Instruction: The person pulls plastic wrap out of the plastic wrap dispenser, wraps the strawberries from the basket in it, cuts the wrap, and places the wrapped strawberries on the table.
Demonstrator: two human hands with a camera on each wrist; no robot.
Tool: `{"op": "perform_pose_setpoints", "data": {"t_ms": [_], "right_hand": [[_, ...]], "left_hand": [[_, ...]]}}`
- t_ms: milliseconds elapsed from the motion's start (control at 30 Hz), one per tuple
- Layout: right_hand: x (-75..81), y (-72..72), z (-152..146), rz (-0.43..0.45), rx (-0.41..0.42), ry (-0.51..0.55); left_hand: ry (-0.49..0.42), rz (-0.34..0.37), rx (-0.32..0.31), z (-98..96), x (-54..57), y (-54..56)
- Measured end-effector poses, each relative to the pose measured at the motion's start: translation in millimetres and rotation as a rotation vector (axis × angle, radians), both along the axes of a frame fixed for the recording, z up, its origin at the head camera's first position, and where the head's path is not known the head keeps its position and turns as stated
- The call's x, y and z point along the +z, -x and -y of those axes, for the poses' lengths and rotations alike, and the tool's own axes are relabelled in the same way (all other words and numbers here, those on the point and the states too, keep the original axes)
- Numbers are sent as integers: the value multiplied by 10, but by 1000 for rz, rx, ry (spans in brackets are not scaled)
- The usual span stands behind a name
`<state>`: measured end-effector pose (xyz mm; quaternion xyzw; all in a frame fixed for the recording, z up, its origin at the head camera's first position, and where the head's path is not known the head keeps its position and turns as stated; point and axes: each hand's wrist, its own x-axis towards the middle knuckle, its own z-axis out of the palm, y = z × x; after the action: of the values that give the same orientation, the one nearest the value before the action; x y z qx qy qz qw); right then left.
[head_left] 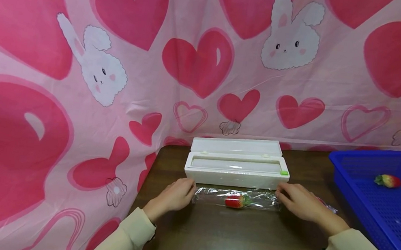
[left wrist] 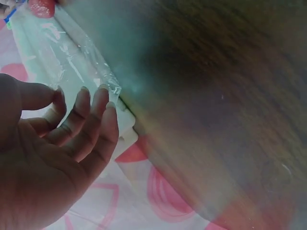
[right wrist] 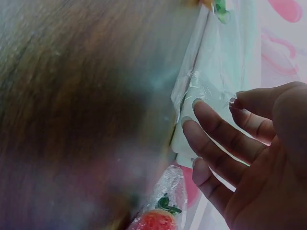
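Observation:
A strip of clear plastic wrap (head_left: 211, 196) stretches between my hands, with a red strawberry (head_left: 235, 201), its leaves to the right, at its middle. My left hand (head_left: 177, 194) pinches the strip's left end between thumb and index finger. At the other end, my right hand (head_left: 299, 201) pinches the film the same way; its other fingers are spread in the right wrist view. Just behind the strip stands a white wrap dispenser box (head_left: 235, 180), lid raised, roll inside. Whether the strawberry touches the table cannot be told.
A blue plastic basket (head_left: 352, 198) stands on the right, holding a strawberry (head_left: 389, 181). Beside my right hand lies another strawberry in film (right wrist: 160, 219), mostly hidden in the head view. A pink heart-patterned cloth (head_left: 146, 78) hangs behind the brown table (head_left: 210, 240).

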<state>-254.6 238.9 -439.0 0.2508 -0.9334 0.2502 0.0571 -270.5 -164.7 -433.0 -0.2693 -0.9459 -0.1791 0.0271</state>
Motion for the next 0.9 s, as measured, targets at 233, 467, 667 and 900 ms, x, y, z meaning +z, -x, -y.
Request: {"op": "perform_pose_setpoints", "data": {"t_ms": [233,467,667,900], "right_hand": [[-64,68,-15,39,2,-9],[-118,119,-11,52,-5,-19],[-160,130,30,28,5,-73],[-200,108,70,1,1,-109]], "left_hand": [[86,67,60,-43,-32,41],[159,66,50,-91,-48,70],[221,4,1,-89,-94,84],[253,-92,-45,-69,-173,89]]}}
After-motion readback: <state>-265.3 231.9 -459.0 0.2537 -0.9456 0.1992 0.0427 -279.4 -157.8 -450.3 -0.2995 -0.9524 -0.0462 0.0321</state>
